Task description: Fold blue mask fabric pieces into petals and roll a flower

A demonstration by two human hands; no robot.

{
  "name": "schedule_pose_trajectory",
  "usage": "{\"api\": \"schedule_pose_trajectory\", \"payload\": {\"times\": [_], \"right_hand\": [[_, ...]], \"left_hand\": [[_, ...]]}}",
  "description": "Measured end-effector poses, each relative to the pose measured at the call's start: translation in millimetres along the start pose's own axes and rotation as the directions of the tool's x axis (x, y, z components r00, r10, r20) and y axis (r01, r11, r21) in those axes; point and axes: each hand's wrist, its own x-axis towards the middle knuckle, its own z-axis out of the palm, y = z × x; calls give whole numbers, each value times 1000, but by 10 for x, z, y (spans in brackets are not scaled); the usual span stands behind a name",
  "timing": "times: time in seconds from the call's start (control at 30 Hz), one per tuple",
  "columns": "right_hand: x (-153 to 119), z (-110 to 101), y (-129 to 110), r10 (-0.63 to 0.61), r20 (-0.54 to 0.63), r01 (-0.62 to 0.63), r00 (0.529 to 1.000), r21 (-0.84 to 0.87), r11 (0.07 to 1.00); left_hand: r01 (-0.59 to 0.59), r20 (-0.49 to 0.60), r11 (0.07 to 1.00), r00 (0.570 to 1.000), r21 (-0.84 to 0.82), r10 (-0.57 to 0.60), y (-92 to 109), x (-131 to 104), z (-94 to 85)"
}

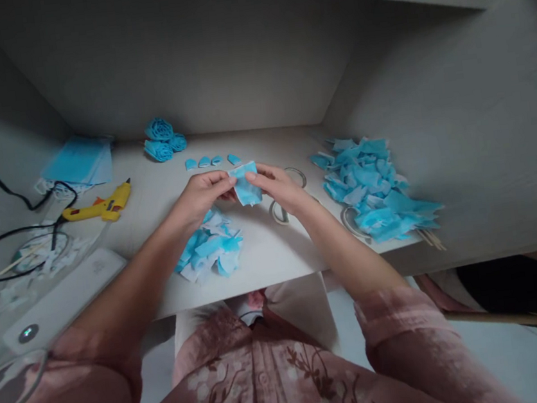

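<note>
Both my hands pinch one small blue piece of mask fabric (247,188) above the middle of the table. My left hand (204,194) grips its left upper edge between thumb and fingers. On the other side my right hand (276,184) has its thumb pressed on the upper right corner. Just behind the fabric lies a row of several small folded blue petals (204,162). A loose heap of blue and white fabric scraps (213,246) lies under and beside my left forearm. Rolls of tape (279,213) rest by my right wrist, partly hidden.
Three blue fabric roses (159,130) stand at the back, left of a stack of face masks (77,162) no further than the wall. A yellow glue gun (104,206) with a black cord and a white power bank (66,299) lie left. A large blue scrap pile (367,180) covers thin sticks (432,240) at right.
</note>
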Motion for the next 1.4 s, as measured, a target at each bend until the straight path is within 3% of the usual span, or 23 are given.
{"api": "schedule_pose_trajectory", "payload": {"times": [0.13,0.3,0.47,0.53,0.6,0.67,0.77,0.9,1.2,1.4], "right_hand": [[124,24,20,25,28,-26,999,33,999],[168,43,141,107,95,-123,990,180,976],[120,102,312,58,27,-63,998,311,948],[110,111,342,37,-47,-20,998,325,945],[105,105,347,8,-145,37,989,303,952],[102,92,339,-26,-223,86,974,264,961],[92,84,325,-63,-268,120,961,203,972],[75,102,321,-104,-296,148,949,130,980],[65,144,359,-174,-266,189,948,34,981],[61,149,381,-193,-253,204,948,18,979]], "left_hand": [[-4,-48,1000,999,-1,4,-30,-1,-34],[-34,-118,989,993,-141,18,-49,18,-69],[-23,-113,992,993,-124,9,-89,40,-97],[-85,-191,995,979,-53,74,-101,44,-107],[-179,-285,979,937,99,200,-96,36,-106],[-237,-310,931,895,279,321,-79,14,-88],[-244,-224,856,900,455,375,-59,-27,-38],[-210,-116,798,937,564,328,-74,-46,0],[-147,-99,724,953,674,286,-79,-43,-20],[-174,-56,702,955,690,293,-68,-61,-5]]}}
